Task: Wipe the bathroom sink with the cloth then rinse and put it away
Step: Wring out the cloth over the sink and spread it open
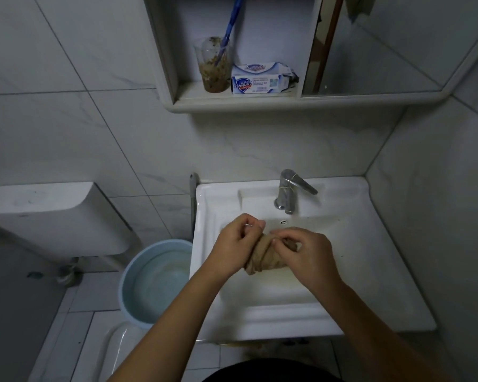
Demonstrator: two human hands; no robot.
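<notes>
A tan cloth (262, 256) is bunched and twisted between both hands over the basin of the white sink (370, 271). My left hand (233, 244) grips its left end, fingers curled. My right hand (305, 255) pinches its right end from above. The chrome faucet (289, 193) stands at the back of the sink, its handle pointing right; no water stream is visible. Part of the cloth is hidden under my right hand.
A light blue bucket (133, 274) holding water sits on the floor left of the sink. A toilet tank (47, 216) is further left. Above, a wall shelf (232, 102) holds a dirty cup with a blue toothbrush (215, 64) and a soap package (260, 78). A mirror door (370, 51) hangs at right.
</notes>
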